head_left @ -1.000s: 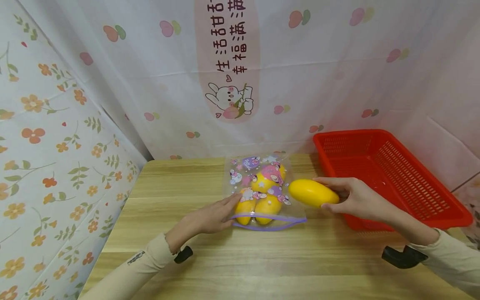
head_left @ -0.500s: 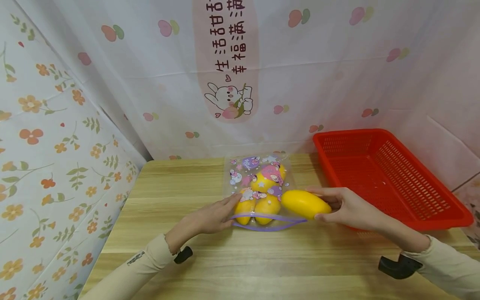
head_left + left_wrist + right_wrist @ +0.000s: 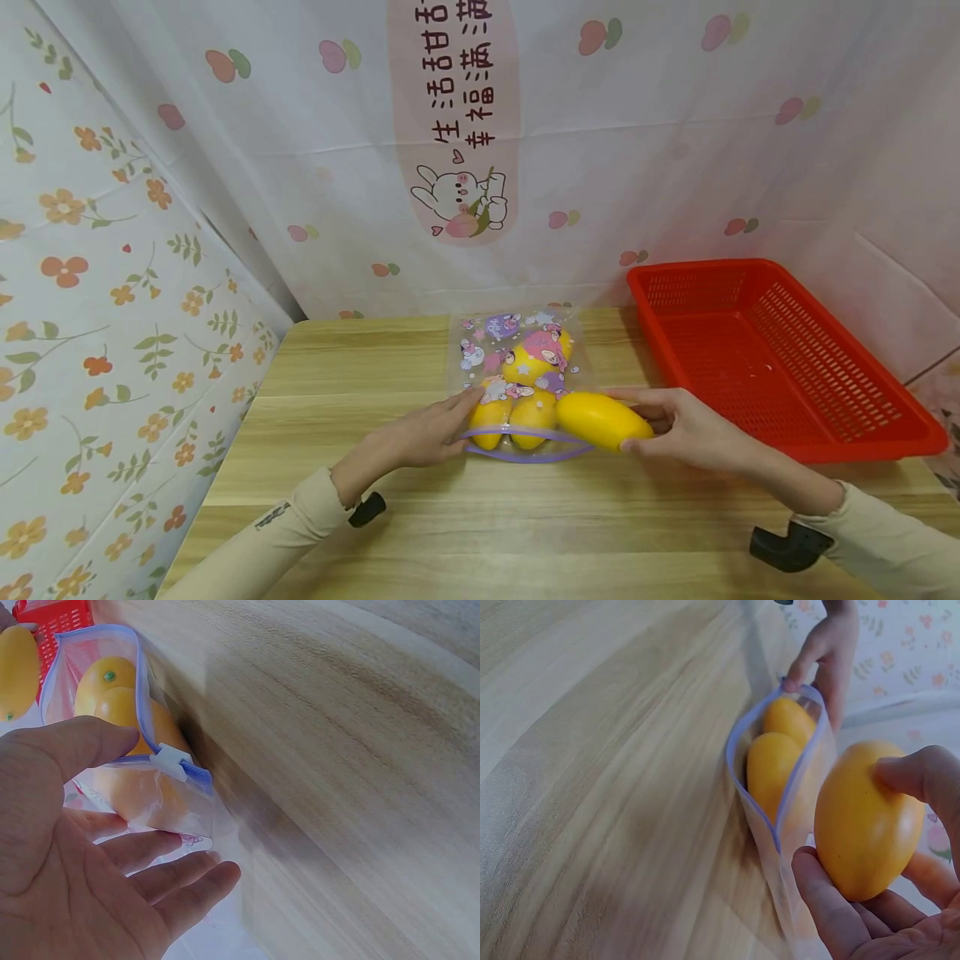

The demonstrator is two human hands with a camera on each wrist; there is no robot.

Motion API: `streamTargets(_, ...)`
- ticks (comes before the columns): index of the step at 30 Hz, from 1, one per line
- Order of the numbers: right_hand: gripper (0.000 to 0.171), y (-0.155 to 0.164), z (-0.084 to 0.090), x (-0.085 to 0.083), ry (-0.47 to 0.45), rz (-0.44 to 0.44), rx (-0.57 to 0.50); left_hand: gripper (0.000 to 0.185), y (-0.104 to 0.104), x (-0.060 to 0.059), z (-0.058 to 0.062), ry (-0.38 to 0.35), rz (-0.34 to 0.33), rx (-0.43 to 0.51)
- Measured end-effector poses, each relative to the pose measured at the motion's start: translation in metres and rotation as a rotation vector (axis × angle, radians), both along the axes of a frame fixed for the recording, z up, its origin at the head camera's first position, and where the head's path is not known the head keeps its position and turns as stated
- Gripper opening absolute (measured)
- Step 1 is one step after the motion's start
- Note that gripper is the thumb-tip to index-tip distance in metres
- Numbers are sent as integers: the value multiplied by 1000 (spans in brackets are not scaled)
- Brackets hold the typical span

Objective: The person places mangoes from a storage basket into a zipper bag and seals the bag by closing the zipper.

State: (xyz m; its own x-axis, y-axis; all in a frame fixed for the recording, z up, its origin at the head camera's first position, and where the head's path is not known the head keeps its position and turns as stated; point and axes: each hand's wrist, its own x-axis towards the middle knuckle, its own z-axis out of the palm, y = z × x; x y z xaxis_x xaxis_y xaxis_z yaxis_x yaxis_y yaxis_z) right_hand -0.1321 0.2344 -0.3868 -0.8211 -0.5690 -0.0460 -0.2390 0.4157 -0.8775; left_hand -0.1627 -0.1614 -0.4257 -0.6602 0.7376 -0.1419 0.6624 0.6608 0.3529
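Zip bag (image 3: 487, 340) lies by the desk's (image 3: 450, 525) far edge, its gaping mouth turned away from that edge. Left hand (image 3: 427, 431) rests at the mouth's left end, fingers extended apart, thumb at the lip; light, steady pressure there should hold the bag. Right hand (image 3: 693, 429) is clamped on one mango (image 3: 603, 419) at the mouth's right end; easing it in lengthwise, beside the mangoes (image 3: 772, 765) inside, would likely avoid snagging the lip or the white slider (image 3: 171, 761).

Rabbit-printed curtain (image 3: 555, 167) behind a wood-grain table (image 3: 525, 517).
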Motion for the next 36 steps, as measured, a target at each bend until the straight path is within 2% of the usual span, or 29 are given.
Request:
streamTargets(5,66,-4,-1,3,-3,20,-25,79,0,0,1,-5,-4,5)
streamTargets(15,63,-11,-11,8,-73,79,-101,79,1,1,2,2,-6,2)
streamTargets(26,63,-24,-24,14,-204,108,-160,76,1,2,5,15,-11,19)
streamTargets(36,60,-36,-39,24,-398,126,-213,73,3,2,5,22,-20,23)
